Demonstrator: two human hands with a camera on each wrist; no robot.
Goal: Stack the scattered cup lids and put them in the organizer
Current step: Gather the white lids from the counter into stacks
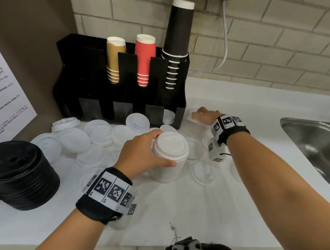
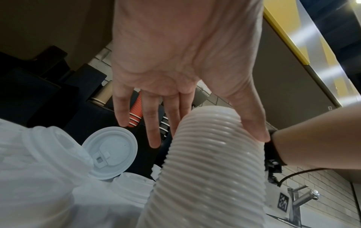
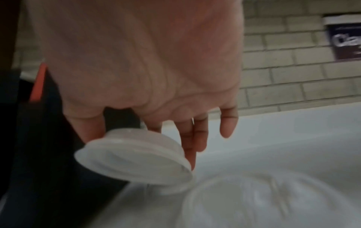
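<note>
On the counter (image 1: pixel 184 210) the left hand (image 1: pixel 142 154) grips the upright lid stack (image 1: pixel 169 157) — right hand (image 1: pixel 205 116) pinches a tilted lid (image 3: pixel 134 158).

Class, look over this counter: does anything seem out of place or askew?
Yes. Loose white lids lie scattered and overlapping on the counter before the black organizer, not slotted in. One lid leans tilted against its base. The black cup stack tilts right.
</note>
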